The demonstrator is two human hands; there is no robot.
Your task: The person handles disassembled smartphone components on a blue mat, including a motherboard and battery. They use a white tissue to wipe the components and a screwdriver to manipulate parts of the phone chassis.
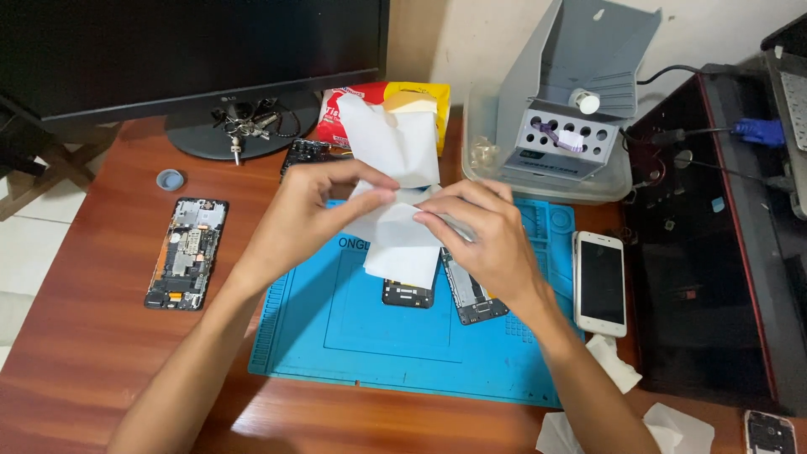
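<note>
Crumpled tissues (614, 363) lie at the near right edge of a wooden desk (84, 353). From the left: an opened phone (186, 253) with its circuit board showing (back cover off), then the left hand (307, 214) and right hand (483, 240), both pinching a white tissue sheet (395, 210) between thumb and fingertips above a blue work mat (370, 336). Two phone parts (437, 294) rest on the mat beneath the sheet. Right of the mat lies a white phone (599, 283).
</note>
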